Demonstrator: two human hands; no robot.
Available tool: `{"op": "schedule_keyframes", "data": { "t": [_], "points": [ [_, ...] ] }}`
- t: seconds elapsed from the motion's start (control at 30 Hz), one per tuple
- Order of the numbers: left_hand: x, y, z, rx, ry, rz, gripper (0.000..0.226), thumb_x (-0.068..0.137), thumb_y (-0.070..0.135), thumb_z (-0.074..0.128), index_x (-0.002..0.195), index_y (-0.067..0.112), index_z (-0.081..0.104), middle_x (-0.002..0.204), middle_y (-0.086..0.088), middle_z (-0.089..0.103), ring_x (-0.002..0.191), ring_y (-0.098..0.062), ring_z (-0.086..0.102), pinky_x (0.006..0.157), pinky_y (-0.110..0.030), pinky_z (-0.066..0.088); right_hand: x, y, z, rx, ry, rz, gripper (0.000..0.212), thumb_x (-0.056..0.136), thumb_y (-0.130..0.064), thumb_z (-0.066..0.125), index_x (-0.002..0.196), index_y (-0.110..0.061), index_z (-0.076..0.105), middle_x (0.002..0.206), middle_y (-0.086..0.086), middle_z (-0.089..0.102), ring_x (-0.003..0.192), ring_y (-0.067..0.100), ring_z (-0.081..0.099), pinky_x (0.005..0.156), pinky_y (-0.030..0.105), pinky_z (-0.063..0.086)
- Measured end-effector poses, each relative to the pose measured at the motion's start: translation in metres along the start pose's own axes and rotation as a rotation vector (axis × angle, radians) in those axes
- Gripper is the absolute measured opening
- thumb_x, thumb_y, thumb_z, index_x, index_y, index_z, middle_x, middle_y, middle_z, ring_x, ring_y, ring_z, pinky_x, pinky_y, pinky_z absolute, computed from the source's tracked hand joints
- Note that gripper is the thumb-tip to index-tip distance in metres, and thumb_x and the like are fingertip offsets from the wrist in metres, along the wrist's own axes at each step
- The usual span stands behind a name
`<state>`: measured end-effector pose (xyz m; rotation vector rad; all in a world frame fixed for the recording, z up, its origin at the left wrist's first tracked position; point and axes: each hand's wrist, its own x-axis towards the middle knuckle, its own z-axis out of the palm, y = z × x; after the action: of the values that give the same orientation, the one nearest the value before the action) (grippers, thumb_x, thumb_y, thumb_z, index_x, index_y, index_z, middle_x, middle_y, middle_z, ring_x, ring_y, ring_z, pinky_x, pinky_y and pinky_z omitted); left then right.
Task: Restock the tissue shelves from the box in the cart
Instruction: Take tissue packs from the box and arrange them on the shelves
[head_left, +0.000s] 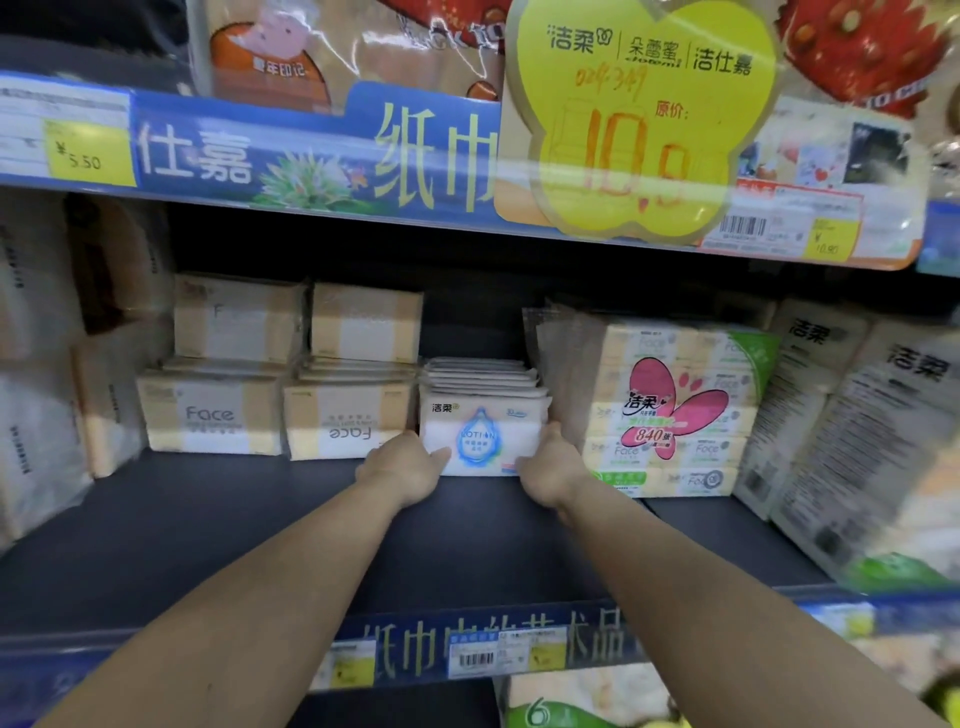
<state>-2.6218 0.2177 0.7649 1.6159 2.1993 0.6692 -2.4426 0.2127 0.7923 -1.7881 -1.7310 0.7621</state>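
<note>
A white tissue pack with a blue drop and the word LOTION (480, 434) stands deep on the dark middle shelf (260, 525), in front of a row of like packs. My left hand (402, 470) grips its left lower edge. My right hand (553, 467) grips its right edge. Both arms reach far in over the shelf. The box and the cart are out of view.
Beige Face tissue packs (213, 415) are stacked left of the white pack; a multi-pack with a pink butterfly (675, 410) stands right of it. Tall wrapped packs (852, 431) fill the right side. A yellow price sign (639, 119) hangs from the upper shelf edge.
</note>
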Motion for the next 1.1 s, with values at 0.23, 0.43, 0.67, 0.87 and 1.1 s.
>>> {"op": "schedule_keyframes", "data": {
  "t": [0.23,0.43,0.67,0.87,1.1],
  "points": [
    [-0.063,0.005,-0.008,-0.058,0.17,0.037,0.055,0.09,0.047,0.054,0.135,0.018,0.045,0.132,-0.012,0.053,0.122,-0.034,0.049,0.101,-0.042,0.043,-0.036,0.028,-0.009,0.083,-0.047,-0.178,0.047,0.078,-0.021,0.049,0.125,-0.018,0.052,0.122,0.005,0.064,0.107,0.025,0.06,0.091,0.034,0.05],
    [-0.161,0.074,0.018,0.113,0.142,0.188,0.056,0.094,0.051,0.045,0.142,0.023,0.039,0.145,-0.008,0.041,0.132,-0.033,0.038,0.105,-0.039,0.036,-0.123,0.082,-0.089,-0.064,0.016,-0.238,0.059,0.098,-0.021,0.05,0.151,-0.014,0.026,0.142,0.01,0.05,0.127,0.027,0.05,0.1,0.03,0.041],
    [-0.317,0.226,0.13,0.225,-0.002,0.53,0.062,0.092,0.054,0.046,0.145,0.025,0.034,0.147,-0.008,0.037,0.135,-0.032,0.033,0.109,-0.039,0.03,-0.242,0.254,-0.23,-0.37,0.154,-0.15,0.061,0.098,-0.034,0.05,0.151,-0.019,0.026,0.153,0.008,0.036,0.137,0.027,0.037,0.106,0.033,0.035],
    [-0.433,0.363,0.233,0.28,-0.119,0.85,0.06,0.09,0.055,0.046,0.141,0.024,0.038,0.143,-0.01,0.043,0.131,-0.033,0.038,0.105,-0.042,0.034,-0.329,0.396,-0.345,-0.453,0.355,0.097,0.057,0.095,-0.038,0.052,0.147,-0.029,0.032,0.146,0.007,0.042,0.131,0.029,0.043,0.098,0.043,0.046],
    [-0.509,0.484,0.342,0.239,-0.247,1.116,0.057,0.091,0.052,0.047,0.142,0.029,0.035,0.146,-0.003,0.038,0.134,-0.03,0.032,0.109,-0.045,0.03,-0.386,0.533,-0.435,-0.467,0.463,0.395,0.058,0.096,-0.039,0.05,0.149,-0.032,0.028,0.152,0.008,0.032,0.138,0.028,0.033,0.106,0.044,0.04]
  ]
}}
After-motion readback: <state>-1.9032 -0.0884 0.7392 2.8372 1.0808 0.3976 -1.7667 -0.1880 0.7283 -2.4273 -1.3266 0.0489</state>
